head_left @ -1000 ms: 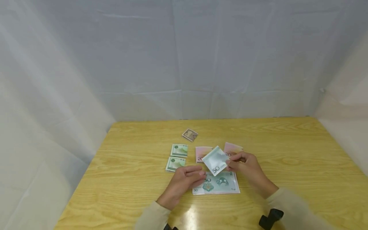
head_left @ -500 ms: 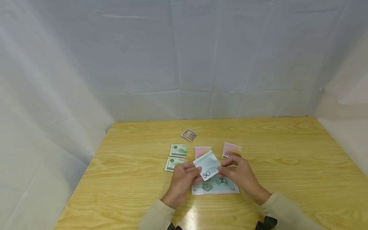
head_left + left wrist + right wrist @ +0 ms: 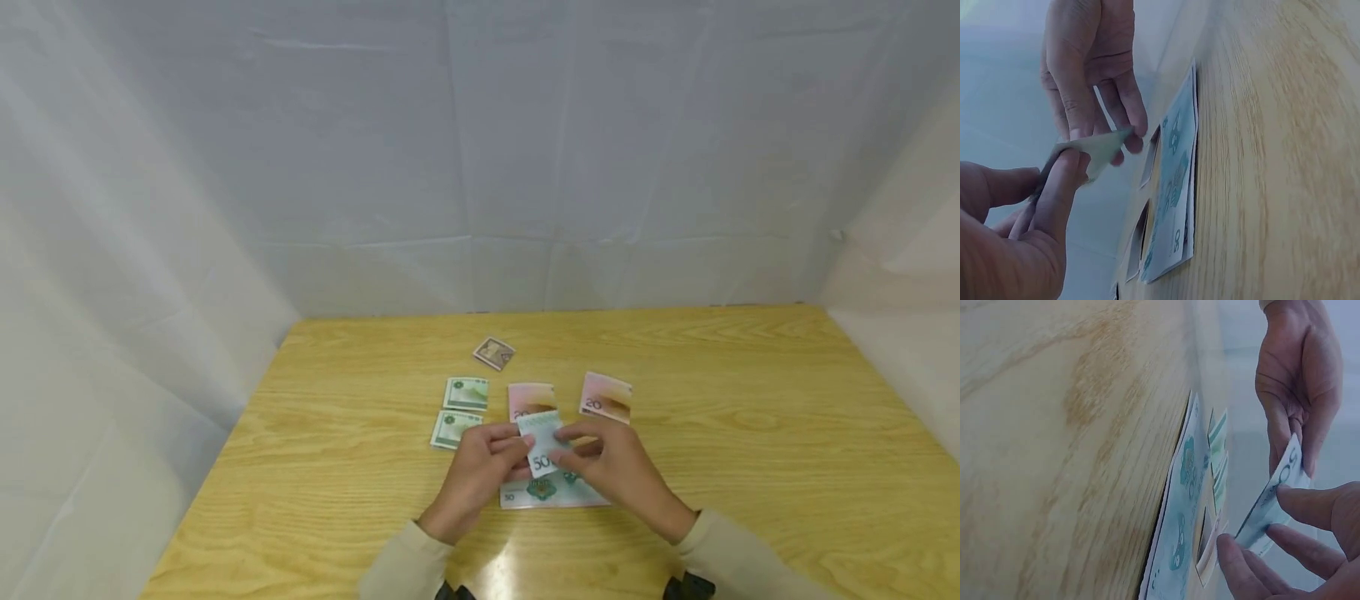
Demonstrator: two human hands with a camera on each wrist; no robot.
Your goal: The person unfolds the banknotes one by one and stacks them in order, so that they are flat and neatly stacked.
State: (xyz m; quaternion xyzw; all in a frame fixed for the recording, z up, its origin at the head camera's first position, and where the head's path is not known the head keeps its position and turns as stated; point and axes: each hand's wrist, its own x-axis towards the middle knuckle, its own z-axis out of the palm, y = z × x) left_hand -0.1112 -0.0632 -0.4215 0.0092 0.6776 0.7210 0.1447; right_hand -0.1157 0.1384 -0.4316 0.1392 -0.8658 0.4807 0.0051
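Observation:
A folded green banknote printed with 50 is held above the table between both hands. My left hand pinches its left edge, thumb on top. On the other side, my right hand grips the note's right part, its thumb and fingers on the paper in the right wrist view. Seen from the left wrist, the note stands bent between the two hands. Flat on the table beneath lies a stack of unfolded green 50 notes, partly covered by the hands and the held note.
Two folded green notes lie one before the other at the left. Behind the hands is a folded pink 20 note, with another pink 20 note to its right. A folded brown note lies farthest back on the wooden table.
My right hand has brought the folded 50 note left and lower to my left hand, which now pinches it. The note has turned upright and looks narrower, and my right hand has closed in leftward.

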